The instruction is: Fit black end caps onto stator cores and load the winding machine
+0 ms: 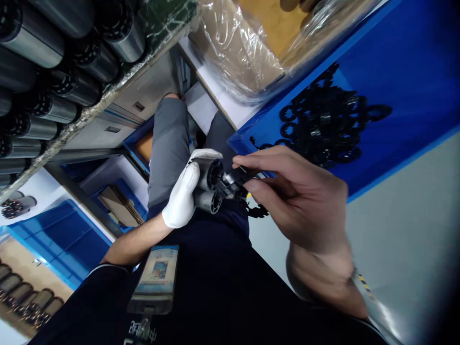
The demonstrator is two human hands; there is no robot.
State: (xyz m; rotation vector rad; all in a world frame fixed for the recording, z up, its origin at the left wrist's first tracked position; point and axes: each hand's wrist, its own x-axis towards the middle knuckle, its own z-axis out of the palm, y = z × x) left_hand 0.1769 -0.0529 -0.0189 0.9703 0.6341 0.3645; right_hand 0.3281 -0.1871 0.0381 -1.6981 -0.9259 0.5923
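Observation:
In a white glove, my left hand (184,191) is closed around two short metal cylinders that lie side by side. The upper metal cylinder (205,173) and the lower metal cylinder (204,201) have their dark, slotted ends turned toward my right hand. My bare right hand (294,191) pinches small black plastic pieces (230,184) between thumb and fingers, right at the cylinder ends; whether they touch cannot be made out. More black plastic pieces (258,211) hang below the right hand's fingers.
A blue bin (406,96) at right holds a heap of black plastic rings (323,120). Rows of metal cylinders (46,36) stand on a bench at upper left. A plastic-lined carton (233,48) sits at the top. Blue crates (64,239) lie lower left. A badge (158,273) hangs on my chest.

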